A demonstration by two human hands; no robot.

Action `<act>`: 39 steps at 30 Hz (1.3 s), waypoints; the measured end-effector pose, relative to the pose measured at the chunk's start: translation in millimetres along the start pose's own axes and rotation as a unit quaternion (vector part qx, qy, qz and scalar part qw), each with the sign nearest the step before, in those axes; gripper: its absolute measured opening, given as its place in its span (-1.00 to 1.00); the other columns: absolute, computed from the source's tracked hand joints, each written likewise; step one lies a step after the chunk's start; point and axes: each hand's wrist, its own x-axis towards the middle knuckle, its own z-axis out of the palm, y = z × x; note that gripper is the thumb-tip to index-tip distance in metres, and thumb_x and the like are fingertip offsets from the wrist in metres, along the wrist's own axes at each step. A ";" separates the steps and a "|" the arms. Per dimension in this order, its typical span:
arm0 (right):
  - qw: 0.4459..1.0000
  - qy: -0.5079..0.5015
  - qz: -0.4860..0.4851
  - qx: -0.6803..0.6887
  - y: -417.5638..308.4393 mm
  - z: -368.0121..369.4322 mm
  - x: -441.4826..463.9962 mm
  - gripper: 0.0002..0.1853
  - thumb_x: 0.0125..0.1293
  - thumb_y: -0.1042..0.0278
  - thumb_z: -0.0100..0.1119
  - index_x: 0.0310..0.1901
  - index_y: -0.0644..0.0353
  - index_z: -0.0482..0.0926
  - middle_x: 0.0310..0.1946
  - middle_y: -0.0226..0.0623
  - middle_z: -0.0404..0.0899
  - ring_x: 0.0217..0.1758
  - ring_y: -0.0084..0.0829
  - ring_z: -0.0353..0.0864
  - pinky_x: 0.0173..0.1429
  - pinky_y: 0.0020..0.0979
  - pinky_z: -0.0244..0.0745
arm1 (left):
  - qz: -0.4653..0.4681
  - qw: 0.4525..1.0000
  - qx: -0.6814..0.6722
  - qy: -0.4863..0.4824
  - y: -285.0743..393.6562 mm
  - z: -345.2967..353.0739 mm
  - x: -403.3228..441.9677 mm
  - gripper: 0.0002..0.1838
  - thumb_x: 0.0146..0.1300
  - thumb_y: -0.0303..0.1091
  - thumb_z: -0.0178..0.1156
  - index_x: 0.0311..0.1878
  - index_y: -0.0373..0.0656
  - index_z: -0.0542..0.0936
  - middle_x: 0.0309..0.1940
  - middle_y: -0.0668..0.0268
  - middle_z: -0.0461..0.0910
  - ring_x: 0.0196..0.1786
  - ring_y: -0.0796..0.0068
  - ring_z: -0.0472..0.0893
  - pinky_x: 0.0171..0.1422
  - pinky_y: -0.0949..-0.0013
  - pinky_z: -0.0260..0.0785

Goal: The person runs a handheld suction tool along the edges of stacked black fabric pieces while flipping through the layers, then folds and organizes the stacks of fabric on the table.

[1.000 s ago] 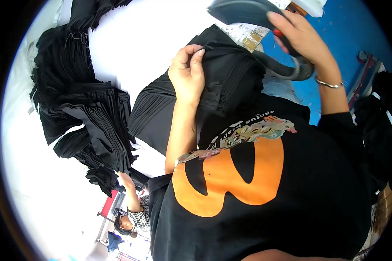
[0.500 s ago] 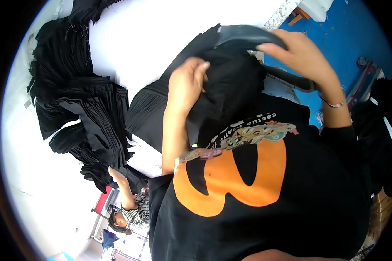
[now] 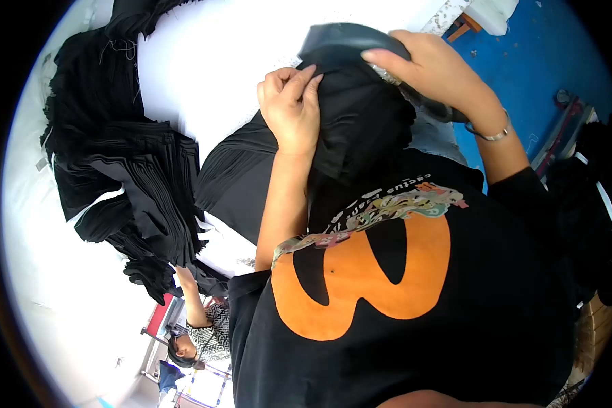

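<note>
My right hand (image 3: 432, 71) is closed round a dark, glossy iron (image 3: 347, 42), thumb on its near side. The iron's wide end points left, over the far edge of a black fabric piece (image 3: 360, 119). At that edge, beside the iron, my left hand (image 3: 289, 109) pinches the black cloth between thumb and fingers. The fabric spreads towards me, with a fanned stack of black pieces (image 3: 234, 160) to the left of it. The iron's underside is mostly hidden.
Large layered piles of black cut fabric (image 3: 149, 183) lie left on the white table (image 3: 204, 75). A co-worker (image 3: 207, 333) reaches towards them at the lower left. Blue floor (image 3: 523, 61) and more dark cloth (image 3: 585, 204) show at the right.
The iron and my right hand have moved left and slightly away from me. My left hand has shifted up to the fabric's far edge and pinches it there.
</note>
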 end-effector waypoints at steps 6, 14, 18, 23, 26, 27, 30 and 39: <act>0.997 -0.072 0.027 -0.025 -7.5 -16.4 -23.6 -0.46 0.46 -0.12 0.17 -0.22 0.37 0.65 -0.50 -0.04 0.53 -0.45 -0.15 0.54 -0.28 -0.27 0.42 | 0.036 0.999 0.002 -0.008 -2.3 -7.2 -5.9 -0.83 0.04 -0.52 0.49 -0.27 -0.08 0.79 -0.27 0.37 0.69 -0.09 0.31 0.60 0.12 0.30 0.38; 0.992 -0.098 0.074 -0.042 -11.9 -33.5 -39.9 -0.49 0.43 -0.09 0.21 -0.17 0.34 0.65 -0.45 -0.02 0.59 -0.39 -0.15 0.61 -0.25 -0.30 0.45 | -0.199 0.891 -0.287 -0.290 -10.9 -57.7 -5.8 -0.94 0.29 -0.48 0.34 -0.27 -0.27 0.70 -0.30 0.20 0.67 -0.25 0.41 0.69 -0.12 0.32 0.52; 0.998 -0.030 0.014 -0.054 -6.6 -1.7 -23.2 -0.43 0.40 -0.21 0.21 -0.23 0.32 0.66 -0.52 -0.05 0.57 -0.46 -0.14 0.59 -0.31 -0.26 0.44 | -0.072 0.992 -0.015 -0.103 1.9 -19.1 2.0 -0.72 0.24 -0.41 0.41 0.00 -0.21 0.68 -0.11 0.18 0.57 -0.28 0.26 0.64 -0.17 0.26 0.52; 0.998 -0.041 0.030 -0.036 1.9 -25.9 -50.1 -0.39 0.40 -0.25 0.20 -0.29 0.32 0.65 -0.57 -0.06 0.53 -0.52 -0.11 0.54 -0.35 -0.27 0.41 | 0.067 0.996 0.021 -0.063 -4.8 -7.9 -3.2 -0.64 0.10 -0.43 0.49 0.00 -0.14 0.71 -0.09 0.23 0.58 -0.23 0.21 0.60 -0.10 0.23 0.51; 0.997 -0.059 0.052 -0.025 -7.2 -33.6 -45.4 -0.45 0.42 -0.17 0.20 -0.24 0.33 0.66 -0.56 -0.13 0.53 -0.52 -0.23 0.51 -0.33 -0.27 0.40 | 0.046 0.995 0.042 -0.073 3.7 -2.5 0.7 -0.61 0.01 -0.35 0.56 -0.06 -0.14 0.68 -0.13 0.22 0.57 -0.08 0.15 0.55 0.06 0.19 0.43; 0.996 -0.057 0.041 -0.049 -7.7 -31.6 -38.1 -0.50 0.43 -0.09 0.20 -0.18 0.33 0.68 -0.54 -0.17 0.52 -0.51 -0.31 0.48 -0.31 -0.27 0.41 | 0.034 0.996 0.056 -0.057 7.8 0.5 4.1 -0.61 0.00 -0.32 0.59 -0.10 -0.15 0.67 -0.15 0.21 0.57 -0.03 0.11 0.53 0.11 0.17 0.41; 0.999 0.020 0.024 0.009 8.6 -15.1 -25.1 -0.48 0.48 -0.14 0.14 -0.24 0.28 0.63 -0.58 -0.33 0.49 -0.55 -0.53 0.46 -0.42 -0.41 0.38 | 0.026 0.993 0.061 -0.093 13.2 12.0 14.7 -0.60 0.03 -0.23 0.58 -0.13 -0.15 0.64 -0.14 0.18 0.54 -0.01 0.08 0.50 0.16 0.14 0.33; 0.993 -0.047 0.074 0.079 16.3 -24.5 -25.5 -0.37 0.47 -0.33 0.08 -0.34 0.22 0.60 -0.68 -0.44 0.44 -0.66 -0.59 0.48 -0.55 -0.55 0.36 | -0.048 0.987 -0.132 -0.078 -3.6 37.3 18.0 -0.89 0.13 -0.38 0.47 -0.27 -0.11 0.78 -0.25 0.31 0.55 -0.07 0.24 0.50 0.09 0.23 0.33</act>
